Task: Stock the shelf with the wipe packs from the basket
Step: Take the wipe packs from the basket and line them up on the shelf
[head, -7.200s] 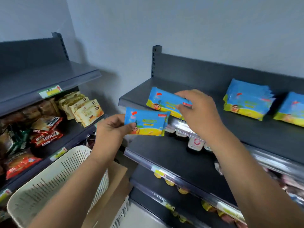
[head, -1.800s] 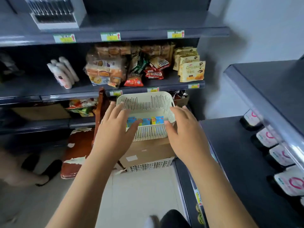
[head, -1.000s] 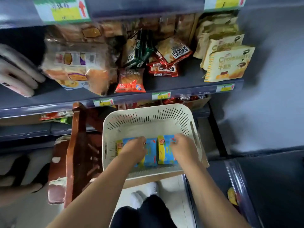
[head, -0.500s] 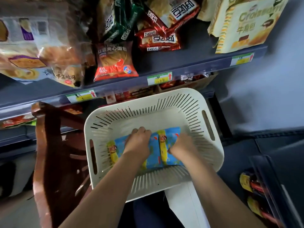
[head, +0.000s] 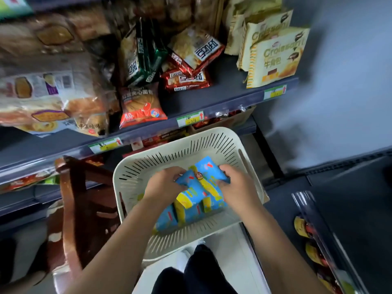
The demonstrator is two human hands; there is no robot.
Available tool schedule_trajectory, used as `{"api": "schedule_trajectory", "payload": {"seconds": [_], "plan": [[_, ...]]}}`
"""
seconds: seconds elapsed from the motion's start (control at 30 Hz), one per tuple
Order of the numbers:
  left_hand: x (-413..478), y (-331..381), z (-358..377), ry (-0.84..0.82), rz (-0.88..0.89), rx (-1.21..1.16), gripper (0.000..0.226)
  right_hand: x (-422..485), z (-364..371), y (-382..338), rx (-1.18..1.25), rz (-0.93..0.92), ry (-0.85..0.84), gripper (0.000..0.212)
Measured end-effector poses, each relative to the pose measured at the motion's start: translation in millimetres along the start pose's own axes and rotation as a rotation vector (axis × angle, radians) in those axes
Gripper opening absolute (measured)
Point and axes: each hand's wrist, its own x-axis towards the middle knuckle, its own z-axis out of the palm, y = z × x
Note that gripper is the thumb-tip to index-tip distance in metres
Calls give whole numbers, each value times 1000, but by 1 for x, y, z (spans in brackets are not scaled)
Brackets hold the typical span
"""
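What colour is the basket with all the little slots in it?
The basket is cream-white all over, seen best in the head view.

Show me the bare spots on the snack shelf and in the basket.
On the snack shelf, one bare patch lies between the red packs and the croissant boxes; left of that, bags crowd it. In the basket, the floor shows bare only at the edges; wipe packs fill the middle.
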Motion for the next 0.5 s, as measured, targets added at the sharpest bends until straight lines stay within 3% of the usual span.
{"api": "schedule_trajectory", "payload": {"seconds": [0.1,0.3,0.5], "plan": [[-19,6,-36,61,63,-193,16,-17,-37,-22,68,-41,59,37],[-72,16,-99,98,106,-502,29,-58,-94,-59,109,-208,119,41],[-125,33,-134,86,278,-391,26,-126,-121,-83,-46,-358,176,40]]}}
